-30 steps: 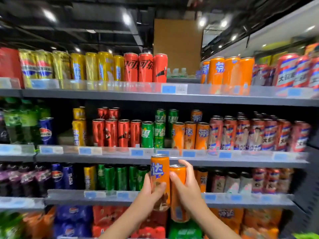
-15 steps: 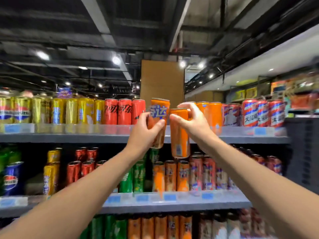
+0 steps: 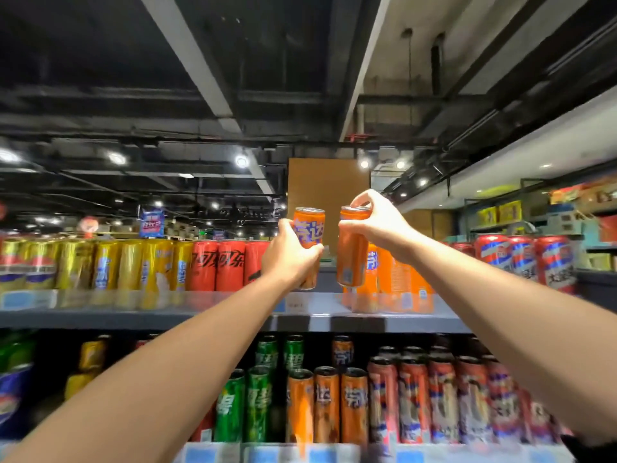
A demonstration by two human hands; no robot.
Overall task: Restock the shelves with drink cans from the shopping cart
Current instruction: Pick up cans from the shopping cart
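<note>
A person's left hand point(image 3: 289, 259) grips an orange can point(image 3: 309, 235) around its middle while the right hand point(image 3: 375, 222) pinches a second orange can point(image 3: 352, 252) by its upper rim, both held upright just above the front edge of the top shelf point(image 3: 187, 312). The two cans sit side by side, apart, between a row of red cans point(image 3: 227, 265) on the left and more orange cans point(image 3: 397, 275) already standing on the shelf on the right.

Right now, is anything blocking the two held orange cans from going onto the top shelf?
Nothing visible does. The left hand and right hand hold slim orange drink cans above a bare gap of grey top shelf, between red cans and shelved orange cans.
</note>
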